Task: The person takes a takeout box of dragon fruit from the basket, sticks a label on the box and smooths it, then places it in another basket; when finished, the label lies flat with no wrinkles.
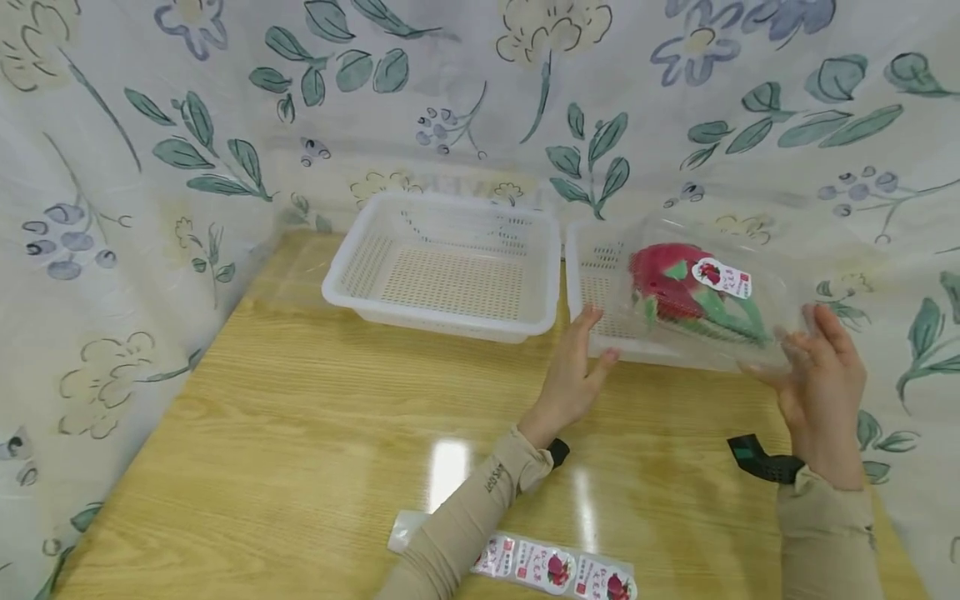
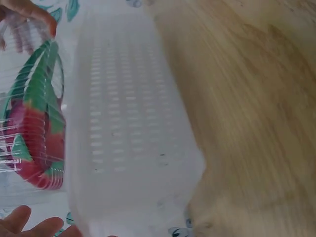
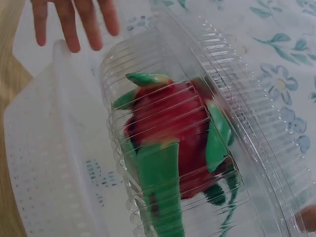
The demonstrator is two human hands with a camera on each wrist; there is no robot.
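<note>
A clear plastic clamshell box (image 1: 776,292) holds a red and green dragon fruit (image 1: 671,271), and its lid bears a white label (image 1: 722,277). My right hand (image 1: 825,379) grips the box by its right end, tilted over the right white basket (image 1: 600,287). In the left wrist view, fingers (image 2: 42,19) of that hand bend over the box's end. My left hand (image 1: 572,375) is at the near left side of this basket, thumb and fingers apart. Seen from the right wrist, its straight fingers (image 3: 74,22) hang beside the box, holding nothing.
Another white perforated basket (image 1: 442,321) stands left of the first. A strip of dragon fruit stickers (image 1: 555,567) lies near the front of the wooden table (image 1: 285,433), partly under the left sleeve. Floral cloth (image 1: 465,100) hangs behind and at both sides.
</note>
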